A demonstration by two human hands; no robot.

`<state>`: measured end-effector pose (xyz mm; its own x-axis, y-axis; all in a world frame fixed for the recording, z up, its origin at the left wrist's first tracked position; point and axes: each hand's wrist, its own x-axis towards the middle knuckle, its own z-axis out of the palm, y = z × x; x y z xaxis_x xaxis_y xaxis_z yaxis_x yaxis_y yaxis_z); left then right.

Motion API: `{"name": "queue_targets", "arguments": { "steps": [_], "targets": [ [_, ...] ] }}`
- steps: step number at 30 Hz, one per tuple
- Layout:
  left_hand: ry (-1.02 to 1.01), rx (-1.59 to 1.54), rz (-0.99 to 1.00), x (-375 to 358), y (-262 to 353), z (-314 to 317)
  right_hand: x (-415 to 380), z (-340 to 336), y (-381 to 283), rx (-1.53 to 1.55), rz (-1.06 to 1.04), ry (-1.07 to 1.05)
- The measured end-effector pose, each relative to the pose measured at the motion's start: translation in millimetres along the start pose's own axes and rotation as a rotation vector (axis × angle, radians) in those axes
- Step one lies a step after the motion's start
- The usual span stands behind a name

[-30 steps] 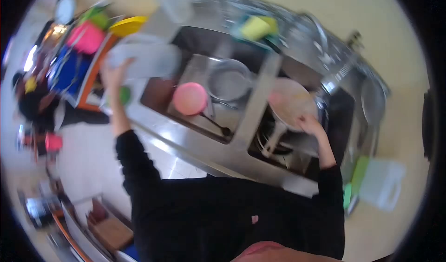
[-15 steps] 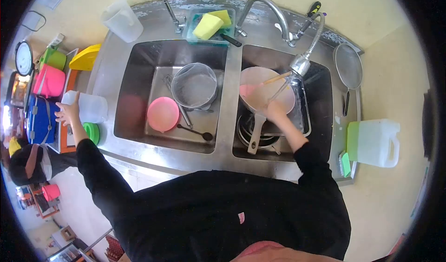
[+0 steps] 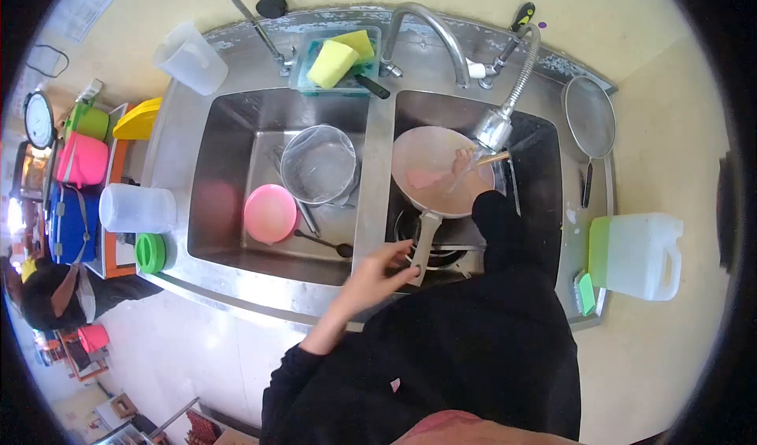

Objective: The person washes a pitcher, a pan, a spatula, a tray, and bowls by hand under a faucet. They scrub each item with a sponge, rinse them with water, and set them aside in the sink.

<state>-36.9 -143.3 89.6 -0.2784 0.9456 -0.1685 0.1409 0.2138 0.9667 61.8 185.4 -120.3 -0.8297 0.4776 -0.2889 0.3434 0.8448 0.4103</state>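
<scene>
A pale pan with a beige handle rests tilted in the right sink basin. Inside it lies a spatula with a pink head and a wooden handle. My right hand is in the pan, closed around the spatula's handle, its fingers partly blurred by running water. Above it hangs the spray tap head. My left hand has come up to the end of the pan's handle, thumb and fingers apart on its left side. Dark cookware sits below the pan, partly hidden.
The left basin holds a pink bowl, a fine sieve and a black spoon. Sponges sit in a tub behind. A jug and a strainer stand right; a clear container stands left.
My left hand has moved from the clear container at the left to the pan's handle. My right hand has moved further into the pan, onto the spatula. The view has shifted slightly.
</scene>
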Motion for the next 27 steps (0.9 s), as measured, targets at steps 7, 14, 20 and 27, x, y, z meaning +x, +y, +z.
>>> {"name": "queue_targets", "arguments": {
  "steps": [7, 14, 20, 27],
  "targets": [
    [-0.27, 0.403, -0.35, 52.1, -71.9, 73.6, -51.6, -33.9, 40.5, 0.2, 0.378, -0.17],
    [-0.261, -1.398, -1.004, 75.0, -85.4, 67.5, -185.9, -61.9, 75.7, 0.461, 0.737, 0.103],
    [-0.291, -1.502, -0.899, 130.9, -21.5, 47.4, -191.8, 6.4, 56.5, 0.57, 0.816, 0.01],
    [-0.207, -1.351, -0.857, 161.3, 20.1, 45.8, -174.5, -14.1, 53.2, 0.458, 0.74, 0.11]
  ]
}}
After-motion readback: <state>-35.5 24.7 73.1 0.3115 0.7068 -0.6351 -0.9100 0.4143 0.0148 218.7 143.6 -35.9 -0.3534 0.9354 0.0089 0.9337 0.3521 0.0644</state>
